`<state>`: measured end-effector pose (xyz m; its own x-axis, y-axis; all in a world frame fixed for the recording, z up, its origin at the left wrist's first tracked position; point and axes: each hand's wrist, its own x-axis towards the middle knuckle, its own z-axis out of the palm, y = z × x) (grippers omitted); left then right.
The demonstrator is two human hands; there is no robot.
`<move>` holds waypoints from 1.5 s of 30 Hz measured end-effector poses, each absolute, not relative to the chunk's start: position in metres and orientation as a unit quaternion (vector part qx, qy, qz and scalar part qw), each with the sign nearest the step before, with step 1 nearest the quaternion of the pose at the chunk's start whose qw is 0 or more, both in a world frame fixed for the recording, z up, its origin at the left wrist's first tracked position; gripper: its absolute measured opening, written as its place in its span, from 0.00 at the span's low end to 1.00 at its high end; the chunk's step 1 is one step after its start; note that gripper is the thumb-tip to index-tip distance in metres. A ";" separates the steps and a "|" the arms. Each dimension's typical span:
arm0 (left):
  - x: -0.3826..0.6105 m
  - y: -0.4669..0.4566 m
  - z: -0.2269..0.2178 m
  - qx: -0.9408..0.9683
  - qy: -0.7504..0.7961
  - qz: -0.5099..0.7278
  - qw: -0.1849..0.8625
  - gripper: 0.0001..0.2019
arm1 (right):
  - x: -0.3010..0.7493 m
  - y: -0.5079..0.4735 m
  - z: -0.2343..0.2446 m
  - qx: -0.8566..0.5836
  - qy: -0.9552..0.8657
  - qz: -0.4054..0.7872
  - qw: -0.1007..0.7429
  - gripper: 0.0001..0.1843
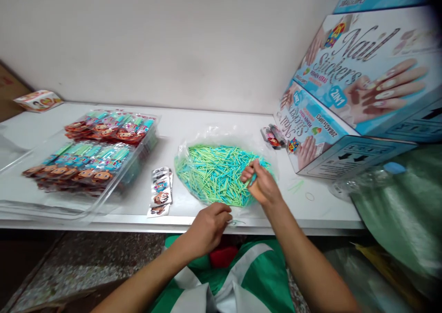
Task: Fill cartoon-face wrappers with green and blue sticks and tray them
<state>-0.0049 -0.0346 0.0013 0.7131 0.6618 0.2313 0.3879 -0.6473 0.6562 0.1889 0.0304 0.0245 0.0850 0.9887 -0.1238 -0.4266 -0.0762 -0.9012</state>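
An open clear plastic bag (pixel 214 175) full of thin green and blue sticks lies before me on the white table. Over its right side, my right hand (pixel 260 182) is closed, and a bit of blue stick shows between the fingers. My left hand (pixel 212 225) is curled at the table's front edge, just below the bag. Beside its fingertips is a thin pale-green loop or strand (pixel 238 222); whether the fingers hold it is unclear. Small printed sachets (pixel 160 191) lie flat to the left of the bag.
At left, a clear plastic tray (pixel 147 149) holds stacked packets with green and blue tops. Nail Stickers boxes (pixel 373 69) are piled at right, with small dark packets (pixel 272 137) beside them. A clear bottle (pixel 366 182), loose sticks and a rubber band (pixel 310 196) lie right of the bag.
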 end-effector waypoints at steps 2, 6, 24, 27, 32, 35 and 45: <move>0.002 -0.028 0.010 0.880 0.247 0.227 0.337 0.13 | 0.162 0.019 0.017 -0.408 -0.316 0.640 0.569 0.19; 0.009 -0.018 0.008 0.845 0.231 0.236 0.422 0.11 | 0.142 0.001 0.000 -0.408 -0.316 0.674 0.529 0.20; 0.002 0.010 -0.001 0.542 0.420 0.394 0.611 0.14 | 0.202 0.002 0.044 -0.511 -0.746 0.386 0.181 0.19; 0.002 0.009 -0.001 0.587 0.425 0.371 0.581 0.13 | 0.204 0.004 0.050 -0.500 -0.785 0.337 0.143 0.17; 0.000 0.006 0.002 0.572 0.394 0.374 0.614 0.15 | 0.201 0.005 0.048 -0.515 -0.794 0.299 0.124 0.17; -0.001 0.005 0.001 0.556 0.391 0.378 0.629 0.15 | 0.198 0.003 0.045 -0.501 -0.811 0.287 0.092 0.17; -0.002 0.000 0.005 0.539 0.427 0.355 0.633 0.21 | 0.194 0.003 0.047 -0.465 -0.842 0.269 0.054 0.15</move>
<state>-0.0020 -0.0005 0.0051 0.3827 0.9102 -0.1581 0.0111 0.1666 0.9860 0.1941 0.0034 0.0471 -0.5618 0.8119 -0.1587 0.7534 0.4228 -0.5037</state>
